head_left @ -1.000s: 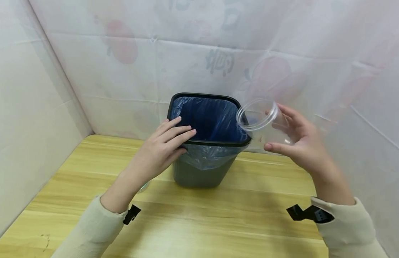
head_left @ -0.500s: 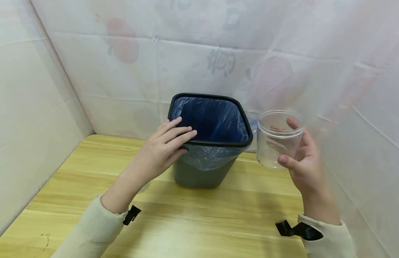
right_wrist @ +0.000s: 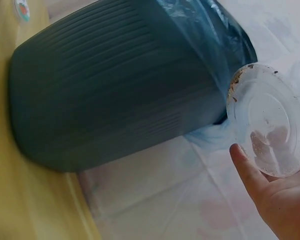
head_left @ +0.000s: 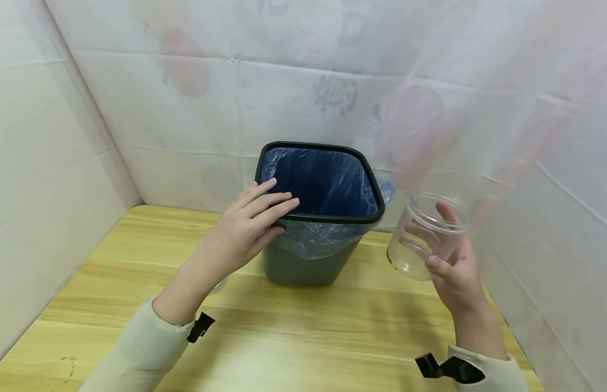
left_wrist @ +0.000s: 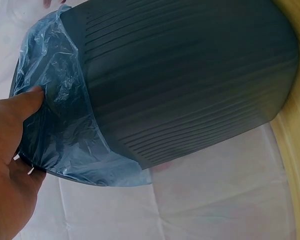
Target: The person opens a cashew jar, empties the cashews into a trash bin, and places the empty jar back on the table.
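Observation:
My right hand (head_left: pixel 460 277) holds a clear plastic jar (head_left: pixel 423 239) to the right of the bin, its open mouth up and its body slightly tilted. Dark brown crumbs cling inside along the edge of the jar's bottom (right_wrist: pixel 267 117), as the right wrist view shows. My left hand (head_left: pixel 244 223) grips the near left rim of a grey trash bin (head_left: pixel 303 261), thumb outside and fingers over the edge. A thin blue bag (left_wrist: pixel 65 105) lines the bin and is folded over its black rim. The bin stands upright on the table.
The wooden table (head_left: pixel 284 337) meets a pale printed curtain (head_left: pixel 293 98) behind the bin, with more cloth on both sides. Behind my left wrist lies a small round clear thing (head_left: pixel 219 286), mostly hidden. A tuft of bag (head_left: pixel 386 190) sticks out at the bin's right.
My right hand has moved the jar right and down, away from the bin's rim, and turned its mouth from facing the bin to facing up. The left hand and bin have stayed put.

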`<state>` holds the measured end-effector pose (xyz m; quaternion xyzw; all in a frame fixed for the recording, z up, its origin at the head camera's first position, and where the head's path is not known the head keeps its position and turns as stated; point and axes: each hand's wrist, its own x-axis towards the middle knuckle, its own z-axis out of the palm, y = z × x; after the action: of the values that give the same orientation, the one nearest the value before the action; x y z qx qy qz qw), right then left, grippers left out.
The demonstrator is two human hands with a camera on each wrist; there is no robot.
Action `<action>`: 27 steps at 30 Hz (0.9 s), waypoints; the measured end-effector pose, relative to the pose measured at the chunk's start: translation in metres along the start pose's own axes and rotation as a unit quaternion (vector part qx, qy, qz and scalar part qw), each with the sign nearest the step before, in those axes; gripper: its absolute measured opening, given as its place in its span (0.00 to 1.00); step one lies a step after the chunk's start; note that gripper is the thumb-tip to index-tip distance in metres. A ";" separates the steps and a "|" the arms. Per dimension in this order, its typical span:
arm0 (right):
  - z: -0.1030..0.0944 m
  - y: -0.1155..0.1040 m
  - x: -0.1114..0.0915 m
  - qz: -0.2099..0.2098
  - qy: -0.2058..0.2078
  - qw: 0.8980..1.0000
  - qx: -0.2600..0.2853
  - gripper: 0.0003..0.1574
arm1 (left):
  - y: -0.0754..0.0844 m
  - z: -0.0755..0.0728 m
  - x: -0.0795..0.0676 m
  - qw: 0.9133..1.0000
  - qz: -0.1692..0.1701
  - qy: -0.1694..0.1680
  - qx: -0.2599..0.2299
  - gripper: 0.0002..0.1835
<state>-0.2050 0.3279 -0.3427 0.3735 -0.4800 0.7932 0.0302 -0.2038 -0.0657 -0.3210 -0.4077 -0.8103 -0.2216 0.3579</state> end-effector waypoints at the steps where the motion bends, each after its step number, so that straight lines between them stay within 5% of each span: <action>1: -0.001 0.001 -0.003 0.000 -0.001 1.000 0.001 0.54 | 0.000 0.000 0.000 1.000 0.000 -0.001 0.000 0.30; 27: -0.035 0.037 -0.064 0.070 0.059 0.993 -0.075 0.53 | -0.005 0.010 0.003 1.000 0.006 0.006 -0.003 0.31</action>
<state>-0.1940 0.3549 -0.4188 0.2887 -0.5605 0.7756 0.0307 -0.2132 -0.0611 -0.3253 -0.4120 -0.8049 -0.2242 0.3634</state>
